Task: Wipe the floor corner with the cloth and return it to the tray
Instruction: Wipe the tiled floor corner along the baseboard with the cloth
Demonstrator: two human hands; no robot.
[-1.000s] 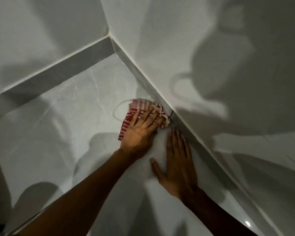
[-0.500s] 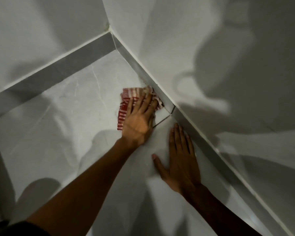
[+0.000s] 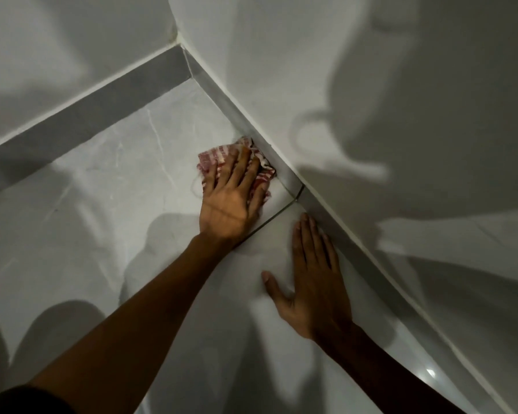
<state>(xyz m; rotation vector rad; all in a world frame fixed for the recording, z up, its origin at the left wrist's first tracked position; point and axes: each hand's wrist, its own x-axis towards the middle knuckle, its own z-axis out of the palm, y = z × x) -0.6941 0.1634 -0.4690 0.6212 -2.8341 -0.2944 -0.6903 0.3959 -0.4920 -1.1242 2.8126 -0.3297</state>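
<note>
Left hand: the left hand (image 3: 228, 204) lies palm down with fingers spread, pressing flat on a red-and-white striped cloth (image 3: 222, 155); it presses the cloth rather than gripping it.
Cloth: crumpled on the pale marbled floor tile (image 3: 117, 189), its far edge touching the grey skirting (image 3: 284, 171) at about 1 o'clock from the hand; part of it is hidden under the fingers.
Right hand: the right hand (image 3: 311, 282) rests open and empty on the floor, fingers together and pointing to 12 o'clock, thumb out toward 9 o'clock, its outer edge just beside the skirting.
Between the hands: a dark grout line (image 3: 269, 218) runs across the floor to the skirting.
Floor corner: the corner (image 3: 189, 70), where two skirting strips meet, sits at 11 o'clock from the cloth, well apart from it.
Walls: white, crossed by soft shadows.
Sleeve: a dark sleeve (image 3: 21, 398) shows at 7 o'clock on the left arm.
</note>
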